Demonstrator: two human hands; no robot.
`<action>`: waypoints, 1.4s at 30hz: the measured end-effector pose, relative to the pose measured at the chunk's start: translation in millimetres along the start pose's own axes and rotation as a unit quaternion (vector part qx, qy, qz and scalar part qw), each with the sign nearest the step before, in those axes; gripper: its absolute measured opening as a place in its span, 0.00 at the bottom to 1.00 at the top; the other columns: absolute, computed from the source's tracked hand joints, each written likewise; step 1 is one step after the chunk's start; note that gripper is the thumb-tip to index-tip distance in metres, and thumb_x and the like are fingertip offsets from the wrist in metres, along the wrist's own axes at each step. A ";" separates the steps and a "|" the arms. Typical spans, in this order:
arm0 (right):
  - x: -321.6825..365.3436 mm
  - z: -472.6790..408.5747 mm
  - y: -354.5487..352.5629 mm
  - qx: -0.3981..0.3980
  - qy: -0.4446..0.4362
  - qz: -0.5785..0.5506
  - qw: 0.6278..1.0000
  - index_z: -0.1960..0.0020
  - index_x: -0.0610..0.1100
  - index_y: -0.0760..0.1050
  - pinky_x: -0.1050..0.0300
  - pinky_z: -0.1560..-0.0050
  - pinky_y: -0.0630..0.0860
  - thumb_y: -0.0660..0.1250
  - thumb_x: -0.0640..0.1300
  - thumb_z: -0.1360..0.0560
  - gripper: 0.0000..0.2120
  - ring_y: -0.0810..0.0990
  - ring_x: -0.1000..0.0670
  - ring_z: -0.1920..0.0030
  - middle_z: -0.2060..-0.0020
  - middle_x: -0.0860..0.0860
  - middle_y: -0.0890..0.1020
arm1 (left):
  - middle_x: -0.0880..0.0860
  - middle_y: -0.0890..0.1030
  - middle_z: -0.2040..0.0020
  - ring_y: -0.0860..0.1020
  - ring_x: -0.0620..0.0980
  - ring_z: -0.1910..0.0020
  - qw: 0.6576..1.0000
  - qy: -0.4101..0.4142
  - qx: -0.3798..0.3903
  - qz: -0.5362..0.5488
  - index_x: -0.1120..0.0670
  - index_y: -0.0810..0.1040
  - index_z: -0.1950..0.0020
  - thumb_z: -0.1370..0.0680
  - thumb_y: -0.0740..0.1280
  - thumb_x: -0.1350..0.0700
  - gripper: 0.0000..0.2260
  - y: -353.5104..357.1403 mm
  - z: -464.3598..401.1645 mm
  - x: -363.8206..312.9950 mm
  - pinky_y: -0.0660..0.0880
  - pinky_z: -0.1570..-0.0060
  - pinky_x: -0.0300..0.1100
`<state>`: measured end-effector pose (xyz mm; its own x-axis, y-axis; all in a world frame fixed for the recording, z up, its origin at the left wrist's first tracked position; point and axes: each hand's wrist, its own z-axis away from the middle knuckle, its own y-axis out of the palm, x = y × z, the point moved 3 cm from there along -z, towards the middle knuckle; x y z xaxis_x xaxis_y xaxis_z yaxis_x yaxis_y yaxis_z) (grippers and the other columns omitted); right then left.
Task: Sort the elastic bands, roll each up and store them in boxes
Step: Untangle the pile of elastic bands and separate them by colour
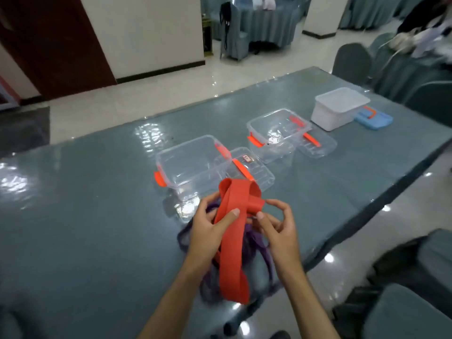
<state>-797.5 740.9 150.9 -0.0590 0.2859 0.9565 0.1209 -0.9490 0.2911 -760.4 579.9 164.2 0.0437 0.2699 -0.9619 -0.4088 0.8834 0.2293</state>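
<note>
A wide red elastic band (232,245) is held up above the table, its upper end folded into loops and its lower loop hanging down. My left hand (208,231) grips it from the left with the thumb across the front. My right hand (276,226) pinches the folded end from the right. Purple elastic bands (259,243) lie in a heap on the table under my hands, partly hidden. A clear box with orange clips (193,162) stands open just beyond, its lid (247,167) beside it.
A second clear box (276,133) with its lid (318,143) stands farther right, then a white box (340,106) and a blue lid (374,118). The grey-blue table (85,216) has its edge running diagonally on the right. Covered chairs stand at the far right.
</note>
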 end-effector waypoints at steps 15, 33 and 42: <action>71.8 -91.0 -245.6 -0.100 0.018 -0.019 0.995 0.42 0.44 0.74 0.61 0.56 0.83 0.64 0.33 0.16 0.07 0.89 0.50 0.56 0.58 0.47 0.89 | 0.56 0.89 0.54 0.87 0.47 0.59 0.996 -0.011 0.074 -0.048 0.55 0.75 0.31 0.22 0.75 0.66 0.22 273.1 -53.3 66.6 0.81 0.58 0.36; 102.8 -338.3 -390.0 -0.079 0.046 0.099 0.991 0.42 0.44 0.77 0.59 0.54 0.84 0.65 0.34 0.16 0.07 0.89 0.49 0.59 0.59 0.48 0.89 | 0.56 0.89 0.56 0.88 0.53 0.58 0.997 -0.070 0.022 -0.029 0.48 0.74 0.35 0.26 0.81 0.59 0.25 457.3 -239.6 126.2 0.83 0.57 0.39; 118.2 -458.9 -421.8 -0.010 0.046 0.144 0.989 0.40 0.47 0.76 0.58 0.52 0.84 0.67 0.39 0.16 0.06 0.89 0.46 0.56 0.55 0.46 0.90 | 0.56 0.89 0.56 0.89 0.56 0.57 0.998 -0.061 -0.020 0.011 0.48 0.72 0.35 0.29 0.83 0.56 0.28 518.9 -325.3 127.1 0.84 0.58 0.41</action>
<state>-1310.3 1114.1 131.4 -0.1153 -0.0080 0.9933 0.1258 -0.9920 0.0066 -1263.5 947.9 112.4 0.1429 0.3363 -0.9309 -0.4470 0.8611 0.2424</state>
